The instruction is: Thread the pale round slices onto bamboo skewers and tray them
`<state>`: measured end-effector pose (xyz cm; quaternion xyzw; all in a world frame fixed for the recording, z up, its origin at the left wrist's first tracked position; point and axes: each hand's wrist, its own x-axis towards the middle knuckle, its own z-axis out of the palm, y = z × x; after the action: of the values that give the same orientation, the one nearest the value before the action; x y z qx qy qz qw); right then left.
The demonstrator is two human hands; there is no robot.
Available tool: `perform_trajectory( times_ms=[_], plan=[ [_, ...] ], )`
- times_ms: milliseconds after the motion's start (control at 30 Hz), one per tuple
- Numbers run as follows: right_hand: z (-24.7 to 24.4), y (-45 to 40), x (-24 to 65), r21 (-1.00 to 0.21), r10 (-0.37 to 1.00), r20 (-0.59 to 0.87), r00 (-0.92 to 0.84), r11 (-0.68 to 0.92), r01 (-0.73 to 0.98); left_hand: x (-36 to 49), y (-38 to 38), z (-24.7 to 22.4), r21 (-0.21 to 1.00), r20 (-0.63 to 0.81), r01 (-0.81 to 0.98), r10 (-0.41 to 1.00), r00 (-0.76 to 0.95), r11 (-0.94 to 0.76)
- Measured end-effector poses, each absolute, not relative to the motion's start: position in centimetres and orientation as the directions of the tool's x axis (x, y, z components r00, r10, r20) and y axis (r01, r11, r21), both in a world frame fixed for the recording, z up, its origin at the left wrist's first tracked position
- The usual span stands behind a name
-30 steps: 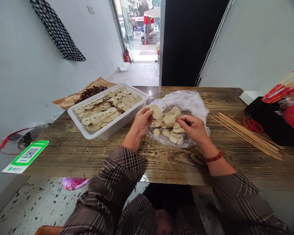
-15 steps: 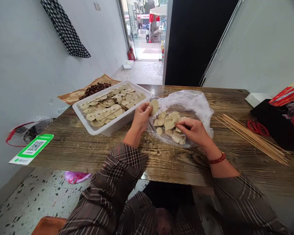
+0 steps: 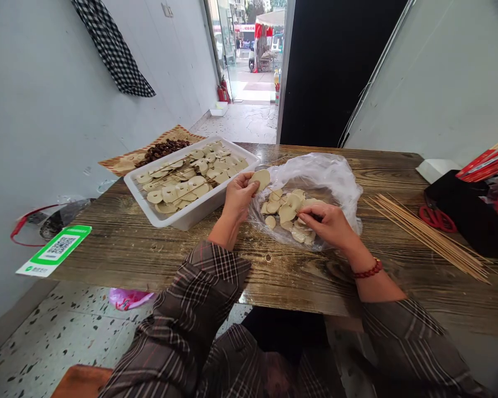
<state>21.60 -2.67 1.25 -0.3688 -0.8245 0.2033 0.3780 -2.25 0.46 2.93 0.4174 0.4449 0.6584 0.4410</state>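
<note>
Standing at the near edge of the wooden table, you work with both hands over a clear plastic bag. Your right hand has thumb and fingers pinched together on a thin skewer, which carries pale slices just above the bag's contents. Your left hand is clamped on the edge of one loose round slice, held apart from the skewer at the bag's left side. Compared with one second ago, the skewered slices sit lower, and the loose slice is tilted flatter.

Containers: the bag lies open, holding a loose heap of pale round slices. To its right lie a bundle of bare skewers, red-handled scissors and a black box containing red-wrapped sticks. Left of the bag, a white tray holds layered slices threaded on skewers. Beyond it, dark reddish-brown pieces rest on printed paper.
</note>
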Motion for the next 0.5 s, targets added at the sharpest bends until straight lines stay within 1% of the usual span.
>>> perform_trajectory(
  times_ms=[133,400,500],
  plan=[
    [1.15,-2.62,21.69,-0.614,0.763,0.464,-0.450,0.644,0.458,-2.27,0.46,2.87,0.961,0.188,-0.152,0.948,-0.256,-0.231],
    [0.97,-2.56,21.73,-0.588,0.755,0.460,-0.467,0.653,0.477,-2.53,0.81,2.18,0.947,0.320,0.101,0.921,-0.220,-0.305],
    [0.83,-2.49,21.61,-0.581,0.754,0.466,-0.464,0.656,0.482,-2.22,0.61,2.28,0.934,0.346,0.169,0.915,-0.210,-0.314]
  ],
)
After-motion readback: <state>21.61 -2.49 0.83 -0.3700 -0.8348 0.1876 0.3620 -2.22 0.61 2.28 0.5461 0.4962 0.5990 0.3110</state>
